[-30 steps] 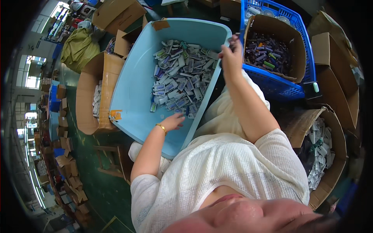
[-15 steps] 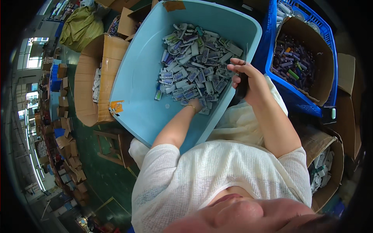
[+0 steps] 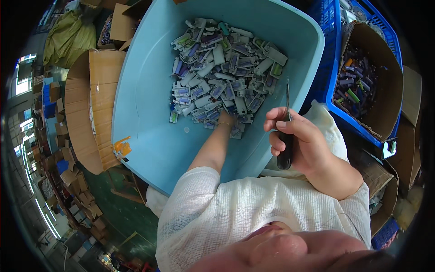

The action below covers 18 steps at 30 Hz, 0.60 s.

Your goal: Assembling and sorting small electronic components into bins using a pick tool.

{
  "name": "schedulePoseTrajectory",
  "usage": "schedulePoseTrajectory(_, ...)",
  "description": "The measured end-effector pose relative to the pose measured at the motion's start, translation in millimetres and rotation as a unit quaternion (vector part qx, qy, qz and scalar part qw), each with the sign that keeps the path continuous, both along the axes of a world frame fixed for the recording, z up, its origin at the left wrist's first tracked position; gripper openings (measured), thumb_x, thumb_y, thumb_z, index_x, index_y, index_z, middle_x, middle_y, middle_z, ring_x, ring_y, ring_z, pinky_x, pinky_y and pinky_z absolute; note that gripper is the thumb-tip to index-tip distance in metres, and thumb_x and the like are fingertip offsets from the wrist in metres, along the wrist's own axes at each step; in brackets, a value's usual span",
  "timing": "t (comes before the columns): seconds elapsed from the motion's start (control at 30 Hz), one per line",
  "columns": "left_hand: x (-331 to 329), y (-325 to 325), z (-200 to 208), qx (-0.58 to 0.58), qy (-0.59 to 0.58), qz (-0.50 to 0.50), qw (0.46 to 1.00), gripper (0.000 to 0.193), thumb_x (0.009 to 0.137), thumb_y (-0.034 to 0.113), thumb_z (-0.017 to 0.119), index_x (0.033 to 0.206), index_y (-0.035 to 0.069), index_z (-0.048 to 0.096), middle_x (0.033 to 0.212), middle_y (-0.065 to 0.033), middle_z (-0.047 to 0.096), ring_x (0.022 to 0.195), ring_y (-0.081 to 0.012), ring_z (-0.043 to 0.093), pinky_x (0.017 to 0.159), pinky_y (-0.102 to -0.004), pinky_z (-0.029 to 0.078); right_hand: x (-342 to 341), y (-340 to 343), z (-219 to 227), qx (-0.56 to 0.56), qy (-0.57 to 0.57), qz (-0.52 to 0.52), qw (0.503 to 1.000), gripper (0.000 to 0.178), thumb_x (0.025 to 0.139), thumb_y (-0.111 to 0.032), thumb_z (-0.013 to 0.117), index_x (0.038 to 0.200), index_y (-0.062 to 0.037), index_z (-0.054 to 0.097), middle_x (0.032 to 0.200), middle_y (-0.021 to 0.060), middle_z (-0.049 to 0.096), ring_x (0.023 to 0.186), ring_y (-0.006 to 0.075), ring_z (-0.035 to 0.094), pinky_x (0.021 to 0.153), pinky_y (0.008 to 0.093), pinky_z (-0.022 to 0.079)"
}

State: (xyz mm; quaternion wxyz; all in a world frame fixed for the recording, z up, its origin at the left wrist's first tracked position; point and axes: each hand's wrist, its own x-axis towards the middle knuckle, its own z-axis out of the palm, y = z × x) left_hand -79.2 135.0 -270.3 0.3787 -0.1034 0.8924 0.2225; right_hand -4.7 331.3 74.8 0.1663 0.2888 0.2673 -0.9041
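My left hand [image 3: 227, 119] reaches into a large light-blue plastic tub [image 3: 149, 122], at the near edge of a heap of small white plastic casings [image 3: 219, 55]. Its fingers are hidden among the casings, many of which have purple or green cylinders inside. Over the tub's right rim, my right hand [image 3: 310, 145] is closed around a slim tool [image 3: 285, 152] with a black handle. The tool's thin, pointed metal blade stands upward, away from me; whether it is a knife cannot be made out for certain.
To the right, a blue plastic crate [image 3: 333, 97] holds a cardboard box [image 3: 385, 104] with loose purple, green and orange cylinders [image 3: 355, 84]. Left of the tub stands an open cardboard carton [image 3: 84, 118]. A yellow-green sack [image 3: 70, 41] lies at the far left.
My right hand has come nearer to me with the tool, whose handle and blade now show plainly. My left hand remains at the heap, and the whole view has shifted slightly.
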Motion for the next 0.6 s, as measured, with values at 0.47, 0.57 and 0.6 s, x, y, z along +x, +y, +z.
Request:
schedulePoseTrajectory(0.47,29.1,-61.1,192.2,0.565,-0.105,0.204,0.793,0.049,0.075,-0.004,0.049,0.121,0.006,0.034,0.11,-0.0092,0.049,0.093,-0.0202,0.055,0.072,-0.0319,0.051,8.5,-39.5,-17.0,0.168,0.149,0.229,0.947,0.024,0.088,-0.023,0.041,0.096,-0.0029,0.052,0.081,0.0063,0.056,0.058,0.0127,0.05,0.052,0.0249,0.04)
schedulePoseTrajectory(0.57,41.8,-59.5,262.0,0.57,-0.014,0.175,0.802,0.051,0.071,-0.003,0.047,0.119,0.009,0.035,0.11,-0.007,0.049,0.096,-0.0192,0.054,0.077,-0.0342,0.05,18.5,-48.2,-14.0,0.38,0.193,0.344,0.837,0.027,0.087,-0.024,0.04,0.099,-0.0032,0.053,0.082,0.0074,0.057,0.062,0.0171,0.054,0.058,0.0298,0.043)
schedulePoseTrajectory(0.6,47.6,-64.1,266.6,0.604,-0.005,0.172,0.778,0.059,0.07,0.0,0.048,0.125,0.011,0.033,0.107,-0.0054,0.051,0.093,-0.0182,0.054,0.075,-0.0326,0.049,22.3,-52.0,-17.0,0.466,0.239,0.357,0.773,0.029,0.087,-0.026,0.039,0.098,-0.0027,0.053,0.081,0.0108,0.058,0.07,0.0252,0.056,0.064,0.0358,0.043)
